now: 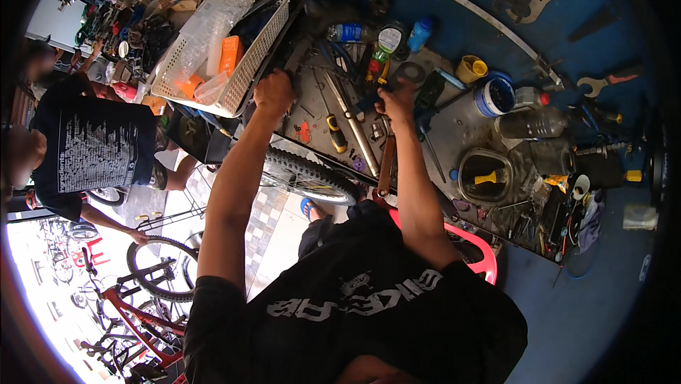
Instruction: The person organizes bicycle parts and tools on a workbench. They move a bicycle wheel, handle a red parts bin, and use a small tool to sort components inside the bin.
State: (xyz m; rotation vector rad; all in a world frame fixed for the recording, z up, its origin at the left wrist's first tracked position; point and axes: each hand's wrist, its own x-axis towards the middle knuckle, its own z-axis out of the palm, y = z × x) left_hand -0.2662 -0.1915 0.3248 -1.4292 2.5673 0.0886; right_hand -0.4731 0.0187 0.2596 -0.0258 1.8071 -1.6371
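Both hands are up over the tabletop [457, 129], forearms reaching in from the lower part of the frame, and look how they split: left hand [274, 92] curled in at upper centre, right beside the white basket [259, 54], though whether it grips anything I cannot tell. Across to the right hand [397, 106], upper middle, fingers partly bent, and again no telling whether something sits in them. Just below it a brownish spanner [386, 165] points toward the person, and between the arms lie a long metal bar [355, 125] and a yellow-and-black screwdriver [336, 134], all probably left loose there for a quick grab. That basket, upper left of centre, holds clear plastic wrap and an orange box [230, 54], its raised sides presumably stopping light packaging from drifting among the tools. Over to the right, a dark tray [482, 160] cradles a yellow-handled tool, likely to contain any mess, while another spanner [608, 80] hangs on the blue wall, seemingly to free working room. Below the left forearm's inner side, a bicycle tyre [312, 173] pokes out; far left, a co-worker's hand [138, 236] touches another wheel.
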